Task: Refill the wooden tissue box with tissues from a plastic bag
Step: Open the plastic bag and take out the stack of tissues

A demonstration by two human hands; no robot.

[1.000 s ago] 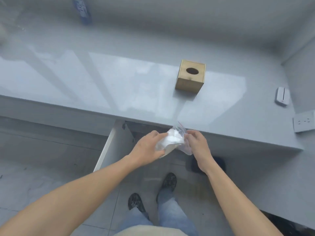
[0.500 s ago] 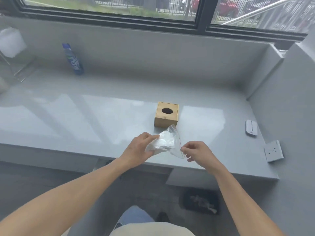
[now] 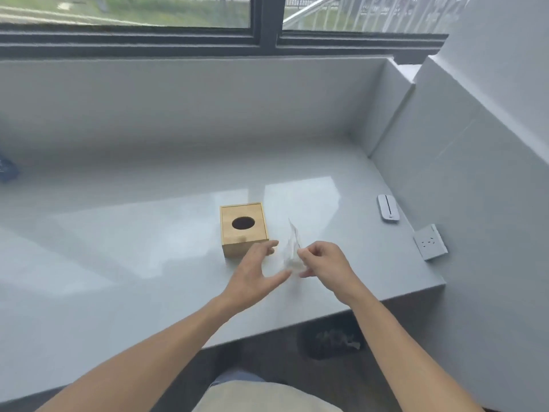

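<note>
A square wooden tissue box [image 3: 243, 228] with a dark oval hole in its lid stands on the grey counter [image 3: 118, 248]. Just right of the box's near corner, a clear plastic bag [image 3: 292, 248] hangs upright and blurred, with white tissue faintly visible low inside it. My right hand [image 3: 322, 263] pinches the bag's right edge between thumb and fingers. My left hand [image 3: 255, 272] is beside the bag on its left, fingers spread, fingertips close to the box's front right corner, with nothing gripped.
A small white device [image 3: 387, 212] lies on the counter by the right wall, beside a wall socket [image 3: 430, 241]. A blue bottle [image 3: 7, 168] shows at the far left edge. A dark bin [image 3: 331, 341] sits on the floor under the counter's edge.
Both hands have moved forward over the counter towards the wooden box. My left hand has let go of the bag and opened; the right hand still holds it.
</note>
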